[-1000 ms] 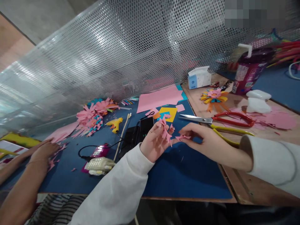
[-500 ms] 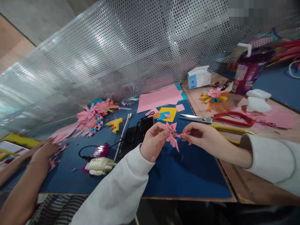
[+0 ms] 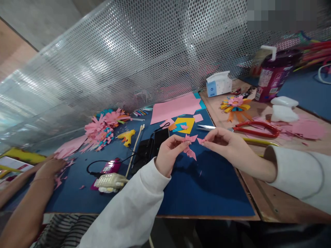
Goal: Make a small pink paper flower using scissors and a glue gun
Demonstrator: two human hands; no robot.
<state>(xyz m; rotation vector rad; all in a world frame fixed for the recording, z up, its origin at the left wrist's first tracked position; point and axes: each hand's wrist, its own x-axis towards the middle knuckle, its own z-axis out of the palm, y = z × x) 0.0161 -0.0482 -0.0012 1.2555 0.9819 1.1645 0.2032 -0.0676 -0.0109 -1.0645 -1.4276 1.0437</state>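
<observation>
Between the thumb and fingers of my left hand is a pink paper flower with pointed, folded petals. My right hand pinches a small pink paper piece just right of the flower, with a narrow gap between the two. Both hands hover over the blue tabletop. Behind my right hand lie red-handled scissors, their blades partly covered by my fingers. A yellow handle shows beyond my right wrist. Left of my left hand is a black phone.
A yellow glue gun, power strip and cable lie left. Pink paper sheets, a yellow paper square and a finished paper flower lie behind. A purple cup stands right. Another person's hands work at far left.
My right hand has risen slightly with its paper piece, nearer the flower's top. My left hand has turned the flower a little. The other person's hands look nearly unchanged.
</observation>
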